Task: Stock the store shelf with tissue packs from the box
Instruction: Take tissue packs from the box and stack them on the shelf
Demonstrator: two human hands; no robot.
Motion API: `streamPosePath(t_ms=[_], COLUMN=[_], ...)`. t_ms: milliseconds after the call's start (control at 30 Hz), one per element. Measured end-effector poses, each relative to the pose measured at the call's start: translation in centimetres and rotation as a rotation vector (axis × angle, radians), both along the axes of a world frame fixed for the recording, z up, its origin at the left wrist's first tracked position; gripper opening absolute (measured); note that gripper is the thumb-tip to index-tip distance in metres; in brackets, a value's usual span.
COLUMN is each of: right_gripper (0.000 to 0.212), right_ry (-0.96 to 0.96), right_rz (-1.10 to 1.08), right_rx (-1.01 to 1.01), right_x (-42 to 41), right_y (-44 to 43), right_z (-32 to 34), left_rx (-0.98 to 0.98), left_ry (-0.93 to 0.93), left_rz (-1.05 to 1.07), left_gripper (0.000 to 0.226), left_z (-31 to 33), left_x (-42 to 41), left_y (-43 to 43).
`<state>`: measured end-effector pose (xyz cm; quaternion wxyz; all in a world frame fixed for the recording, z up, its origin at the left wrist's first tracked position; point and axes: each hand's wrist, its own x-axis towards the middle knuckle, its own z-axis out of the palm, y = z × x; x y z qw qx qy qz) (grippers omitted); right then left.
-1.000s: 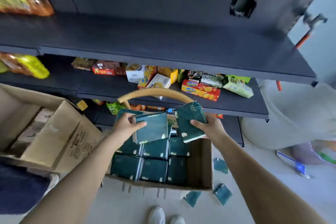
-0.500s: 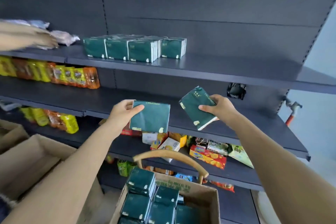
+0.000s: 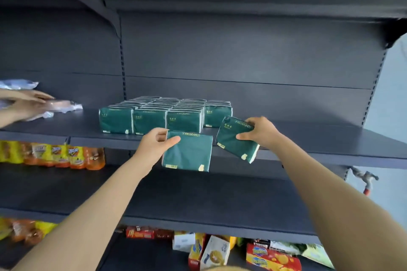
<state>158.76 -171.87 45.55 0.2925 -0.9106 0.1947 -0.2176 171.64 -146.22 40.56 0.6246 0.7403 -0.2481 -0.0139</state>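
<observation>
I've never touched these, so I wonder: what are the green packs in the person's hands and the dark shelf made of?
Flat pack in the left hand: probably thin plastic film over soft tissue, slightly glossy, with faint creases.
Tilted pack in the right hand: looks the same, pale at its end.
Shelf: likely painted metal, matte dark grey, with a thin straight edge.

matt dark metal shelf (image 3: 308, 138), glossy green plastic-wrapped tissue packs (image 3: 149, 120)

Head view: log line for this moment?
left hand: grips upright pack | right hand: grips tilted pack | both before shelf, unplaced
</observation>
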Motion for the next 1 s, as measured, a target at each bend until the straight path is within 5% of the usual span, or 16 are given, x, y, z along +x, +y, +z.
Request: streamPosePath(t_ms=[267, 567, 1000], right_gripper=[0.061, 0.050, 0.067], right_ry=[0.120, 0.034, 0.093], right_rz=[-0.195, -0.256, -0.087], right_rx=[-0.407, -0.628, -0.547], right_x=[10.8, 17.7, 20.2], right_y=[-0.9, -4.3, -8.7], right_z=[1.5, -1.2, -2.8], left_rx=[0.079, 0.077, 0.067], left_ry=[-0.118, -0.167, -0.144], left_rz=[-0.027, -0.009, -0.081], left_gripper=[0.034, 0.027, 0.024], left_z=[0.5, -0.3, -1.0], left_x=[6.6, 9.2, 8.0], left_y=[-1.3, -2.4, -4.9])
